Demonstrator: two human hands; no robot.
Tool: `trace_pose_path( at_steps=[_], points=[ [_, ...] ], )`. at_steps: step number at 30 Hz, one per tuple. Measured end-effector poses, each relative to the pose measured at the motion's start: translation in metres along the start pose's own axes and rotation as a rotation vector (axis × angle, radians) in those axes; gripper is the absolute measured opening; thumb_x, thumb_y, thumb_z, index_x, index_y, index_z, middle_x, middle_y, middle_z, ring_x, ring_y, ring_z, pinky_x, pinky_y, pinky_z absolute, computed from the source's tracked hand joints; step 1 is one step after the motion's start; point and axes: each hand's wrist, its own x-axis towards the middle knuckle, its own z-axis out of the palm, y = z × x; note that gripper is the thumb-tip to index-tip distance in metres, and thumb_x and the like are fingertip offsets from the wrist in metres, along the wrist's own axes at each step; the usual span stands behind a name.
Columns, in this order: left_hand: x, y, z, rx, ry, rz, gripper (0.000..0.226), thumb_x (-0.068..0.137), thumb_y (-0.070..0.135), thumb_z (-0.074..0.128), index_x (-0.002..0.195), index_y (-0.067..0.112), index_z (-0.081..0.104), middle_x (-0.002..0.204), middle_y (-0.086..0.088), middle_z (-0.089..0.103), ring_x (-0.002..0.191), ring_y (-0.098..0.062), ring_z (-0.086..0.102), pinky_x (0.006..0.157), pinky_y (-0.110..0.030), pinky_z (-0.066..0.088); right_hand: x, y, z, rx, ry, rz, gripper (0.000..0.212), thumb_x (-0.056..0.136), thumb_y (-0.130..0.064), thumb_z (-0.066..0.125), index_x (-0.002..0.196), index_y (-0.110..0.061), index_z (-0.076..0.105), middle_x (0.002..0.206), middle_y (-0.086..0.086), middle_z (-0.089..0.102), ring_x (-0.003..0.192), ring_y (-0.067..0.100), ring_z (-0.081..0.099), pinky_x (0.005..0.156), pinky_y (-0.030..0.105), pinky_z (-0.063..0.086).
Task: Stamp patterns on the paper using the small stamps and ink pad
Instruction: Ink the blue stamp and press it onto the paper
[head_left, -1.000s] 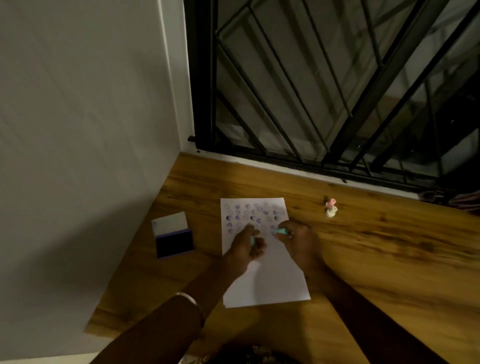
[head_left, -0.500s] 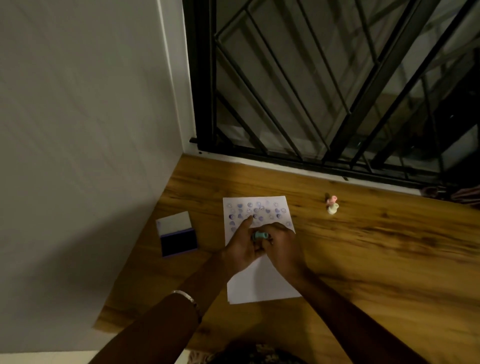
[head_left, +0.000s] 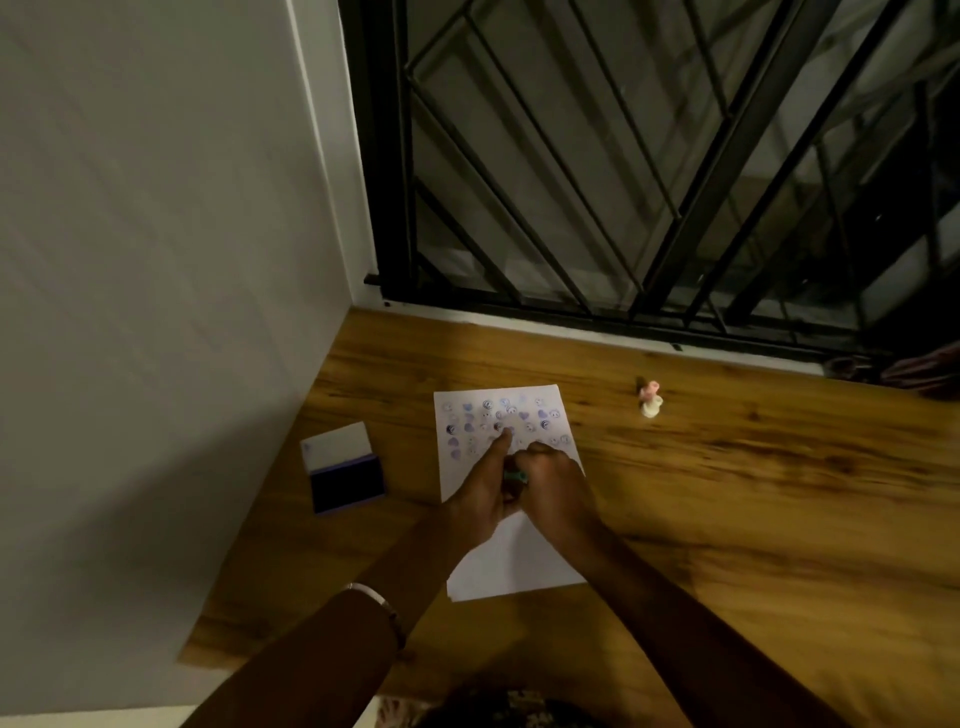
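A white paper (head_left: 511, 566) lies on the wooden table (head_left: 753, 493), its upper half covered with several purple stamped shapes. My left hand (head_left: 480, 499) and my right hand (head_left: 558, 488) meet over the middle of the paper. A small green stamp (head_left: 515, 475) shows between them, and the fingers of both hands close on it. My left index finger stretches forward onto the stamped rows. The open ink pad (head_left: 347, 486), with a dark pad and a raised white lid, sits left of the paper.
Small pink and white stamps (head_left: 649, 406) stand on the table to the right of the paper's top. A grey wall (head_left: 156, 312) borders the table on the left. A black metal window grille (head_left: 623, 182) runs along the far edge.
My hands were apart over the paper a second ago, each with something green at the fingertips. They have come together around the green stamp. The paper has turned slightly.
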Motion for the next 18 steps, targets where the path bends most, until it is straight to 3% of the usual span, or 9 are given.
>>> trace_pose_path(
  at_steps=[6,10,13,15,18],
  points=[
    [0.0,-0.004,0.016,-0.042,0.036,-0.011,0.054,0.09,0.056,0.052,0.127,0.018,0.056,0.124,-0.012,0.065,0.112,-0.029,0.062,0.084,-0.044,0.057,-0.003,0.013,0.0,0.109,0.012,0.039,0.03,0.086,-0.008,0.062,0.115,-0.014,0.061,0.12,0.005,0.067,0.108,0.022,0.064,0.094,0.031,0.052],
    [-0.003,0.001,0.029,-0.072,0.003,-0.024,0.054,0.089,0.058,0.053,0.126,0.019,0.055,0.126,-0.011,0.062,0.113,-0.028,0.06,0.079,-0.043,0.056,-0.008,0.023,-0.005,0.146,0.042,0.049,0.033,0.082,-0.004,0.066,0.114,-0.013,0.063,0.122,0.004,0.066,0.111,0.019,0.061,0.091,0.017,0.043],
    [-0.003,0.0,0.038,0.071,0.014,0.002,0.055,0.089,0.059,0.051,0.127,0.019,0.054,0.124,-0.007,0.061,0.116,-0.029,0.057,0.09,-0.044,0.052,-0.007,0.039,-0.013,0.144,0.011,0.082,0.031,0.081,-0.008,0.069,0.112,-0.01,0.065,0.123,0.009,0.065,0.112,0.025,0.062,0.096,0.026,0.044],
    [-0.002,-0.003,0.04,0.223,0.077,0.121,0.043,0.094,0.052,0.048,0.125,0.023,0.054,0.127,-0.006,0.058,0.117,-0.027,0.055,0.097,-0.043,0.048,-0.005,0.063,-0.017,0.102,-0.006,0.173,0.026,0.083,-0.016,0.068,0.109,-0.016,0.066,0.116,0.006,0.068,0.102,0.024,0.066,0.093,0.028,0.049],
    [-0.003,-0.003,0.037,0.292,0.139,0.277,0.027,0.096,0.044,0.049,0.111,0.023,0.06,0.119,-0.006,0.064,0.103,-0.019,0.061,0.082,-0.032,0.053,0.009,0.112,-0.022,-0.008,-0.022,0.319,0.013,0.085,-0.031,0.062,0.099,-0.03,0.06,0.098,-0.003,0.068,0.08,0.012,0.061,0.07,0.027,0.054]
  ],
)
